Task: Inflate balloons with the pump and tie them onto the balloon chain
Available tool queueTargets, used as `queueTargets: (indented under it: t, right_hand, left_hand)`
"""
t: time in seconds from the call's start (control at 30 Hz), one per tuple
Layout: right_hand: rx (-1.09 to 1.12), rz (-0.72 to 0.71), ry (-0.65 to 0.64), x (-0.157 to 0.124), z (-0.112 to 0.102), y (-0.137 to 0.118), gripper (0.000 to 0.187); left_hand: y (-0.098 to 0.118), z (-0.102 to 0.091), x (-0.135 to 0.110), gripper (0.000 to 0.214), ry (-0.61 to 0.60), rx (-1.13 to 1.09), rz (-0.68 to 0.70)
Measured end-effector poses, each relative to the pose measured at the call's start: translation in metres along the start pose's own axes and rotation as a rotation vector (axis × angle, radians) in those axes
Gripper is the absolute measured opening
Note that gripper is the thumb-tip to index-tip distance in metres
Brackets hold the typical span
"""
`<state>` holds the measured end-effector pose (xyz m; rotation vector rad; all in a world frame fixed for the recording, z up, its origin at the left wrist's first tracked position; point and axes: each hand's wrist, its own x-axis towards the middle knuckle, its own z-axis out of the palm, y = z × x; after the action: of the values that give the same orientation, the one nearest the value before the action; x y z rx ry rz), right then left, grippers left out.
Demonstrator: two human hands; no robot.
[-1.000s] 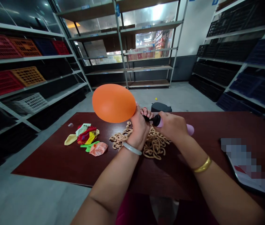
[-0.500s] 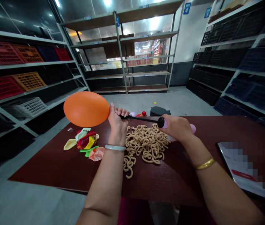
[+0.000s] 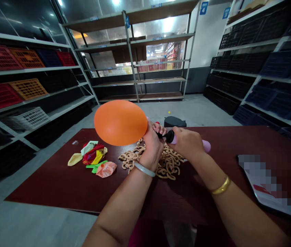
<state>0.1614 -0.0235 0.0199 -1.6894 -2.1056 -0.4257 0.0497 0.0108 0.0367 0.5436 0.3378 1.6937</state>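
The lilac barrel of a balloon pump (image 3: 206, 146) is gripped by the closed right hand (image 3: 190, 142). The pump's black front end is clasped in the curled fingers of the left hand (image 3: 153, 139), just beside the right. An inflated orange balloon (image 3: 121, 122) is held against the left hand's thumb side. Tan curled pieces (image 3: 169, 164) are heaped below the hands; limp balloons (image 3: 95, 154) are piled left of the left hand on the dark red tabletop (image 3: 58, 185).
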Motion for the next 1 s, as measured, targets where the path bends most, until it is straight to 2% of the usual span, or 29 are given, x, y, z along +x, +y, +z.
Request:
queueTargets:
  t: [0.13,0.3,0.37,0.47,0.57,0.67,0.8,1.0]
  right_hand:
    - [0.027,0.006,-0.03,0.0,0.006,-0.002,0.043]
    - [0.036,0.001,-0.142,0.005,0.022,0.009,0.036]
    - [0.021,0.007,-0.169,0.008,0.025,0.018,0.036]
    - [-0.006,0.006,-0.151,0.011,0.023,0.032,0.04]
    - [-0.048,0.002,-0.078,0.011,0.015,0.042,0.04]
    - [-0.089,-0.011,-0.004,0.009,0.007,0.045,0.039]
    - [-0.121,-0.023,0.027,0.007,0.0,0.039,0.038]
    - [-0.074,-0.039,0.013,0.003,0.001,0.017,0.042]
  left_hand:
    - [-0.004,-0.005,0.002,0.054,0.024,0.007,-0.023]
    - [-0.004,-0.03,0.024,0.053,0.119,0.013,-0.067]
    - [0.007,-0.04,0.035,0.05,0.153,-0.01,-0.037]
    - [0.035,-0.047,0.047,0.044,0.133,-0.028,0.055]
    - [0.061,-0.044,0.048,0.043,0.083,-0.042,0.133]
    - [0.071,-0.039,0.044,0.044,0.064,-0.055,0.154]
    - [0.064,-0.033,0.038,0.044,0.054,-0.07,0.148]
    - [0.025,-0.02,0.023,0.048,0.051,-0.05,0.039]
